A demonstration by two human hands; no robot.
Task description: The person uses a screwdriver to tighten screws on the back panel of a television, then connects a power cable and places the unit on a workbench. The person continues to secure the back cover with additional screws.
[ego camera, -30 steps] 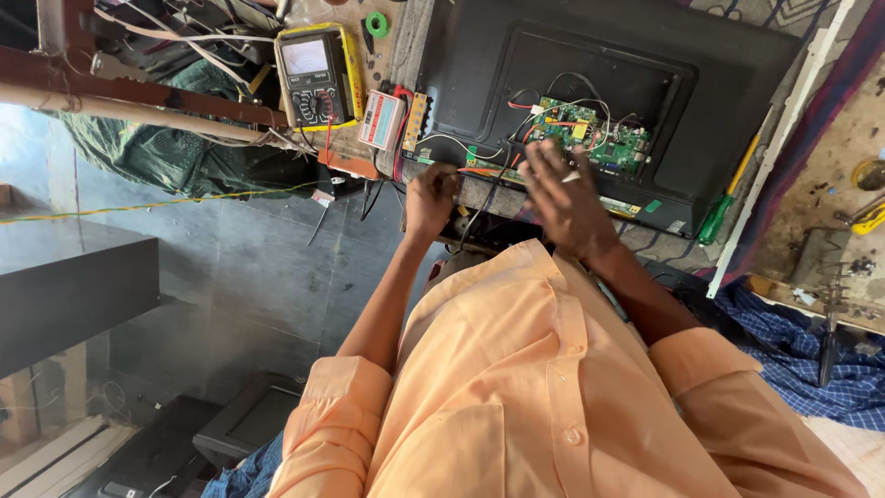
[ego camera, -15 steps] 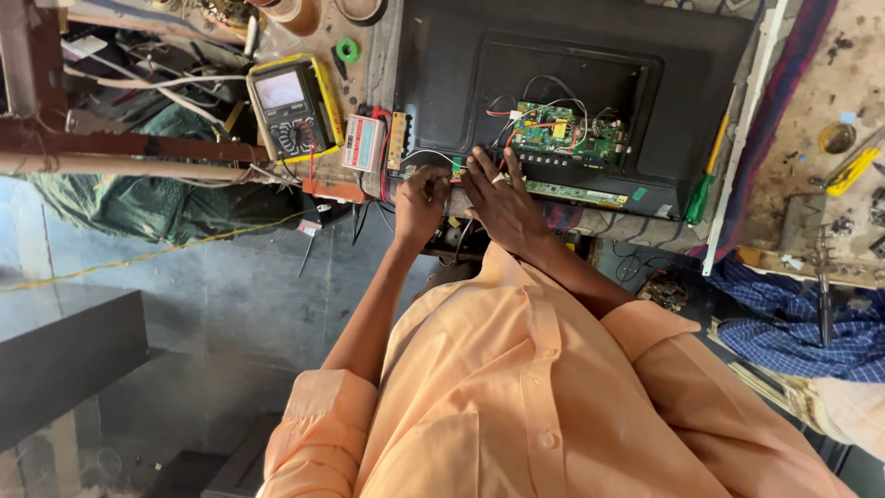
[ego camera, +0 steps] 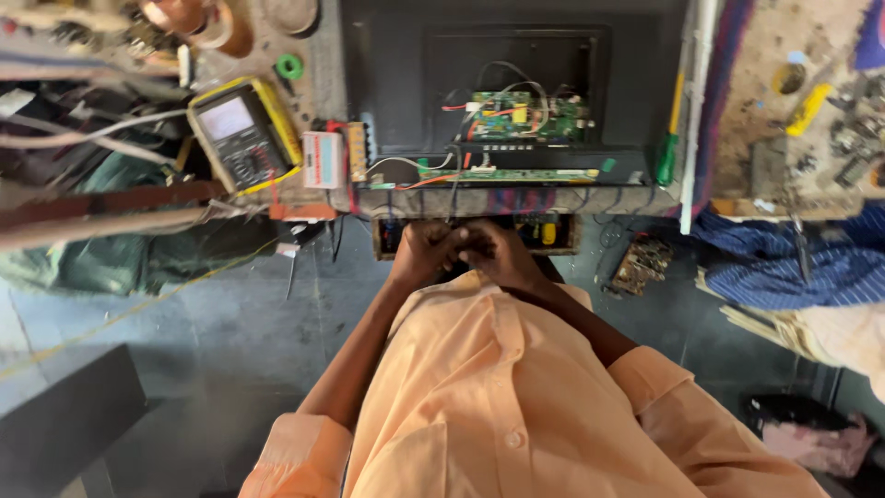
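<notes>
- Your left hand (ego camera: pixel 426 251) and right hand (ego camera: pixel 493 255) are curled together, fingertips touching, at the bench edge (ego camera: pixel 516 199); can't tell what they pinch.
- Open drawer (ego camera: pixel 553 232) sits right behind them.
- Exposed circuit board (ego camera: pixel 516 115) at 12 o'clock, multimeter (ego camera: pixel 241 134) at 10.
- Risk: lifting your knuckles could snag the loose wires (ego camera: pixel 406 166) overhead.

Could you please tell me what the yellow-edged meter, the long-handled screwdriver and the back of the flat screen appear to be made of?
The meter looks like dark hard plastic in a yellow, probably rubbery, sleeve, with a pale glassy display. The screwdriver seems to have a glossy green and yellow plastic handle; its shaft cannot be made out. The screen's back looks like matt black moulded plastic, with bare green circuit boards showing in its opening.
</notes>
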